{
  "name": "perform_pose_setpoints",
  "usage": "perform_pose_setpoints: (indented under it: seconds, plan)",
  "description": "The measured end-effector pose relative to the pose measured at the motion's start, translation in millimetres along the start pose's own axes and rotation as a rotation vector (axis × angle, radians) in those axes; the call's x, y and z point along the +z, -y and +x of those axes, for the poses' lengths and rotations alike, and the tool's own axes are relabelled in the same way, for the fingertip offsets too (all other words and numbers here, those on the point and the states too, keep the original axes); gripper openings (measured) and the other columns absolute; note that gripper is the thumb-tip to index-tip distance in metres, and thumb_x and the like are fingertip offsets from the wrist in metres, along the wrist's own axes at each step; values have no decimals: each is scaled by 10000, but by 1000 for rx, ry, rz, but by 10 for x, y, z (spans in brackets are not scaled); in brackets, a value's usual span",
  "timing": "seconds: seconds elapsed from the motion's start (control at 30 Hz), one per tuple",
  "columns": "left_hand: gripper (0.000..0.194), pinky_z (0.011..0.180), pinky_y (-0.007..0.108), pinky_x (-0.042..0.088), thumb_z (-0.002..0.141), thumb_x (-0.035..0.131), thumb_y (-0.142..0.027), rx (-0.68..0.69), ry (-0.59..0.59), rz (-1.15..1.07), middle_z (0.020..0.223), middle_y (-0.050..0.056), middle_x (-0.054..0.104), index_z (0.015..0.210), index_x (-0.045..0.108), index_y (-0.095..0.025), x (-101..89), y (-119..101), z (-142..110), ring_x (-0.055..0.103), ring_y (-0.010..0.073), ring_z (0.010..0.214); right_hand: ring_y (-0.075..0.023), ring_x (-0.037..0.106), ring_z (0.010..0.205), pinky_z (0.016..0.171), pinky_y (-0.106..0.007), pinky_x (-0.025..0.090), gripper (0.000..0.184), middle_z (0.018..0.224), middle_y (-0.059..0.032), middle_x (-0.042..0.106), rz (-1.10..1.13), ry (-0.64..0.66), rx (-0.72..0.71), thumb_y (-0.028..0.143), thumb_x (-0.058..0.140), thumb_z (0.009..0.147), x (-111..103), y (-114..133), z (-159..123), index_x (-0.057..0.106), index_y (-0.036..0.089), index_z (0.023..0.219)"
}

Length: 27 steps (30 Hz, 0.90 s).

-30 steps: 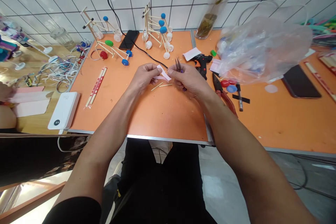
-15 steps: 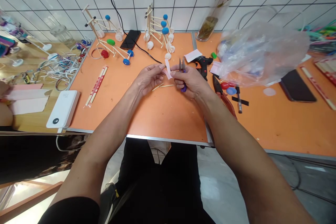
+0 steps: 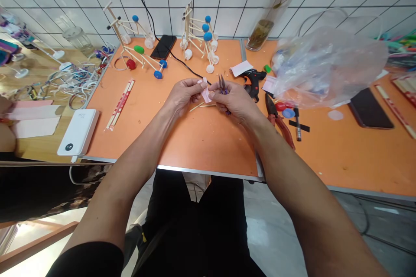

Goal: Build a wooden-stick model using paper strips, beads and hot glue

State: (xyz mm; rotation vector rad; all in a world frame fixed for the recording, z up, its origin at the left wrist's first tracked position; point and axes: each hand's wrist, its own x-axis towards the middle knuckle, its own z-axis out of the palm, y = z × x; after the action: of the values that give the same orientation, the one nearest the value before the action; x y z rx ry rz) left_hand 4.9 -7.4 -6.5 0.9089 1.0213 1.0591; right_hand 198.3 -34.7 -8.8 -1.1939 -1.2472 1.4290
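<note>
A small pale pink paper strip [image 3: 206, 94] is pinched in my left hand [image 3: 186, 94] above the orange table [image 3: 201, 147]. My right hand [image 3: 232, 98] is closed around scissors [image 3: 222, 85], their blades pointing up and away from me. The fingertips of that hand are close to the strip's right edge; I cannot tell whether they touch it. Short wooden sticks [image 3: 208, 104] lie on the table just under the hands. Beyond them stands a stick frame [image 3: 195, 37] with blue and white round caps.
Another stick model [image 3: 133, 43] and a black phone [image 3: 163, 46] are at the back left. A hot glue gun [image 3: 254, 81], red-handled pliers [image 3: 281, 125] and a clear plastic bag [image 3: 331, 65] lie to the right. A white power bank [image 3: 79, 132] and packaged chopsticks [image 3: 120, 104] are left.
The paper strip has turned and sits a little lower between my hands. The scissors have tilted slightly left within my right hand. The whole view has shifted slightly.
</note>
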Motion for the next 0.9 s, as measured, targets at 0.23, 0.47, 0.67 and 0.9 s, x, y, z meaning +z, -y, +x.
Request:
perform_pose_setpoints:
  seconds: [0.23, 0.47, 0.67, 0.9]
  plan:
    - [287, 549, 150, 464, 897, 1017, -186, 10, -25, -10, 630, -42, 670, 766, 763, -163, 7, 8, 0, 545, 34, 511, -92, 395, 496, 413, -251, 259, 344, 710, 54, 592, -37, -2, -23, 269, 973, 800, -6, 4, -3, 710, 257, 1022]
    - [287, 648, 142, 585, 880, 1059, -195, -23, 49, -119, 731, -32, 759, 861, 774, -166, 2, -24, 11, 684, 49, 606, -53, 327, 509, 453, -194, 236, 492, 623, 122, 487, 239, 36, 76, 207, 1012, 656, -8, 48, 15, 675, 233, 1013]
    - [280, 619, 153, 562, 847, 1058, -137, -7, 32, -61, 690, -30, 744, 822, 779, -156, -10, -17, 11, 640, 47, 565, -60, 349, 483, 436, -209, 225, 476, 635, 108, 506, 162, 21, 90, 215, 1034, 709, -34, 32, 25, 681, 243, 1028]
    - [266, 517, 149, 440, 891, 984, -109, 14, -6, 36, 650, -35, 708, 758, 757, -152, 0, -24, -7, 555, 30, 497, -81, 354, 474, 435, -245, 217, 436, 634, 91, 542, 35, 17, 77, 250, 1011, 733, -38, 16, 21, 680, 259, 1017]
